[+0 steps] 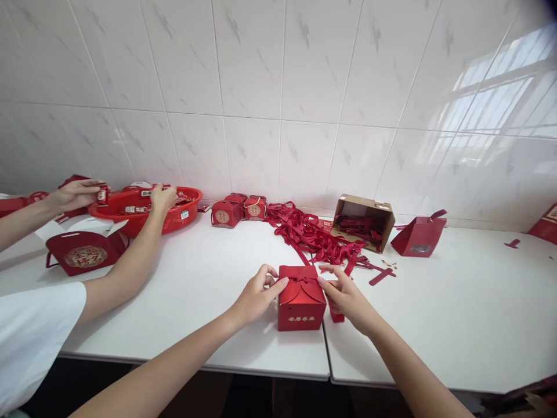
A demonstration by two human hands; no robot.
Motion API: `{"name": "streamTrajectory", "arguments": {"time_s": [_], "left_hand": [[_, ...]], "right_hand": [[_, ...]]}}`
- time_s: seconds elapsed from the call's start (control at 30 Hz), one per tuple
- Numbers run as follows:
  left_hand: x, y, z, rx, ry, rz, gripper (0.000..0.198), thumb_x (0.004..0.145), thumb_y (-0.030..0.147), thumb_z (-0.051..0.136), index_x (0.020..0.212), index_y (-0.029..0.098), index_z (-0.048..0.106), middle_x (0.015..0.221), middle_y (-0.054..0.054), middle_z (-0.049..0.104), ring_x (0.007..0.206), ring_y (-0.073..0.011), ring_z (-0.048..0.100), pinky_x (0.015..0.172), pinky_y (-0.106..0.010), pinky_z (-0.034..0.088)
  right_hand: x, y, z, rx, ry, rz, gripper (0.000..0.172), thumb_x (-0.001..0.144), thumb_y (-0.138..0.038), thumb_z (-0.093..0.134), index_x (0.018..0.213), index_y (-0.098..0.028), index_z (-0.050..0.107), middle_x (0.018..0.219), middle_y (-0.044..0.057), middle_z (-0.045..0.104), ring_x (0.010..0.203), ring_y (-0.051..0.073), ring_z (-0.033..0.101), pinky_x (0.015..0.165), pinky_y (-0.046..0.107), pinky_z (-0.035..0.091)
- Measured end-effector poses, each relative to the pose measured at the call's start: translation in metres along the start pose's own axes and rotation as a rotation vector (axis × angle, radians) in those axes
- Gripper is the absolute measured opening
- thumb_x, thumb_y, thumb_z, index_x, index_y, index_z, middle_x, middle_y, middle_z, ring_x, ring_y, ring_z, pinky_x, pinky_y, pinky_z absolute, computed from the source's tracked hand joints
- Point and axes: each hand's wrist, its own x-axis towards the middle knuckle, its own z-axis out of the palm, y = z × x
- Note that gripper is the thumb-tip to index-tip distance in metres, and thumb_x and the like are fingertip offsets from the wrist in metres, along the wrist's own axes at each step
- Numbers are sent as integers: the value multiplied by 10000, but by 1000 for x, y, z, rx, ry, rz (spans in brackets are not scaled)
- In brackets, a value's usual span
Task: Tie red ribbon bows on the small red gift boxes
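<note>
A red gift box with gold characters on its front stands upright near the table's front edge. Its top flaps are folded over, and a red ribbon runs across them with a knot in the middle. My left hand is closed at the box's upper left edge, thumb on the ribbon's side. At the opposite upper edge my right hand grips with the thumb against the corner and the index finger partly stretched. Behind my right hand a small red piece is partly hidden.
Behind the box lies a heap of red ribbons, beside a tipped cardboard box. A red bag-shaped box stands right. At left, a co-worker's hands handle small packets over a red basin, near an opened red box.
</note>
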Motion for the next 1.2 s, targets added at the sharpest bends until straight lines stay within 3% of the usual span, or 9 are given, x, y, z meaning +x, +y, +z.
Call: {"name": "streamTrajectory", "arguments": {"time_s": [0.07, 0.17, 0.27, 0.33, 0.4, 0.5, 0.7, 0.8, 1.2], "left_hand": [[3, 0, -12, 47, 33, -22, 269, 807, 467, 491, 874, 213, 432, 559, 81, 428, 473, -86, 376, 485, -200, 326], [10, 8, -36, 187, 2, -113, 237, 794, 418, 476, 883, 199, 482, 535, 70, 464, 429, -78, 356, 427, -187, 288], [17, 22, -53, 288, -385, -264, 192, 705, 327, 575, 798, 160, 595, 556, 27, 549, 391, -60, 316, 382, -189, 213], [19, 33, -57, 200, -647, -288, 179, 669, 300, 631, 752, 142, 649, 550, 17, 552, 389, -51, 304, 384, -196, 189], [18, 42, -53, 51, -735, -239, 226, 702, 342, 634, 765, 129, 677, 550, 17, 531, 386, -40, 287, 397, -205, 176], [9, 49, -36, -36, -602, -142, 353, 810, 434, 528, 899, 133, 689, 593, 15, 521, 400, -37, 280, 421, -209, 198], [-11, 45, 0, 372, -124, 213, 312, 878, 367, 427, 885, 223, 704, 740, -10, 521, 629, -117, 465, 587, -229, 386], [-14, 39, 11, 577, 7, 308, 270, 870, 270, 417, 953, 250, 673, 835, -19, 503, 671, -126, 501, 626, -243, 424], [-7, 18, 8, 579, -2, 659, 309, 876, 150, 413, 1081, 225, 632, 1041, -74, 478, 688, -100, 523, 648, -263, 483]], "right_hand": [[0, -1, -10, 23, 24, -18, 383, 767, -527, 560, 982, -224, 466, 542, -104, 337, 419, 58, 248, 397, 175, 196], [-3, -8, -29, -146, -20, -190, 281, 799, -443, 545, 710, -190, 463, 589, -55, 392, 506, 80, 348, 460, 209, 296], [-7, -14, -38, -532, -39, -372, 294, 809, -322, 523, 560, -170, 494, 720, 24, 499, 641, 130, 475, 579, 271, 384], [-7, -15, -35, -725, 77, -469, 263, 790, -278, 539, 550, -172, 551, 789, 47, 527, 656, 142, 501, 607, 292, 398], [-5, -17, -26, -771, 265, -546, 255, 781, -268, 553, 544, -176, 582, 771, 50, 531, 611, 134, 494, 579, 288, 395], [-2, -22, -10, -622, 416, -589, 270, 764, -290, 583, 517, -180, 585, 705, 43, 538, 588, 132, 493, 525, 265, 386], [-4, -32, 18, -335, 168, -383, 283, 732, -384, 612, 533, -182, 612, 719, 38, 556, 644, 141, 520, 584, 262, 414], [-2, -33, 26, -291, 111, -286, 267, 711, -386, 629, 538, -181, 622, 728, 32, 557, 672, 144, 523, 638, 272, 420], [6, -45, 25, -332, -48, -154, 69, 594, -174, 564, 536, -167, 526, 772, 10, 524, 716, 138, 513, 633, 249, 394]]}}
